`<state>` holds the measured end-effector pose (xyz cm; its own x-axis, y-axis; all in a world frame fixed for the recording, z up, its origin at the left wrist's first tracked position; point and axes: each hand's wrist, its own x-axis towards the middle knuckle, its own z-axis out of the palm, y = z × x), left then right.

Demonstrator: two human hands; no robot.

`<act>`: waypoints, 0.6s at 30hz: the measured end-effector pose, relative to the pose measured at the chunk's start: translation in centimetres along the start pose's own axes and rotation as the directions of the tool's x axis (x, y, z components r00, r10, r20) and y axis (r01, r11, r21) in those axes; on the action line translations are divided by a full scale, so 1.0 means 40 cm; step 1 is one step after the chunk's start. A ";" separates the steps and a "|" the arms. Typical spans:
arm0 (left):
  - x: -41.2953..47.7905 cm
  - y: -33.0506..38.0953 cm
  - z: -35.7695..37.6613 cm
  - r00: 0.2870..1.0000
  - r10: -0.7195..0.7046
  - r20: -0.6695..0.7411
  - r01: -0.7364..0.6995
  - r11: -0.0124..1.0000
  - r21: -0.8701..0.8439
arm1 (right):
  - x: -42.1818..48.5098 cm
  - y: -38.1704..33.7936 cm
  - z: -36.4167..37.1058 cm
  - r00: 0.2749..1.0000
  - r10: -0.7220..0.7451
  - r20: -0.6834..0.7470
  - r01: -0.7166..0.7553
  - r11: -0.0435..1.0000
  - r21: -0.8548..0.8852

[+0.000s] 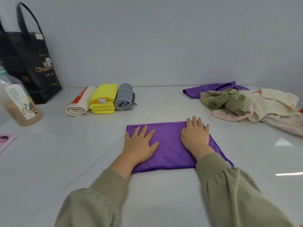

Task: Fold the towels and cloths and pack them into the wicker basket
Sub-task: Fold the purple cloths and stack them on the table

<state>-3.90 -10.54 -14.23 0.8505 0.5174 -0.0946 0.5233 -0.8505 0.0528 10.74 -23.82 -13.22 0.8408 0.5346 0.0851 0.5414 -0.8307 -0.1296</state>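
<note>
Both palms flat, fingers straight, gripping nothing: left hand and right hand press the purple cloth at table centre; risk is the slick fabric sliding or bunching on the glossy top if pushed unevenly, skewing the fold.

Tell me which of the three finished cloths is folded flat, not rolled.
The yellow cloth, in the middle: stacked in flat layers, while the cream towel and grey towel beside it are rolled.
</note>
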 end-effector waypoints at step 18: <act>-0.079 0.017 -0.201 0.902 0.040 0.429 0.028 0.988 -0.151 | -0.076 0.013 -0.021 0.915 -0.375 0.147 0.371 0.927 0.054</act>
<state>-5.80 -11.99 -5.91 0.7655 0.3923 -0.5100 0.5489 -0.8118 0.1993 8.44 -26.01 -12.73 0.5669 0.8236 -0.0183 0.8139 -0.5634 -0.1418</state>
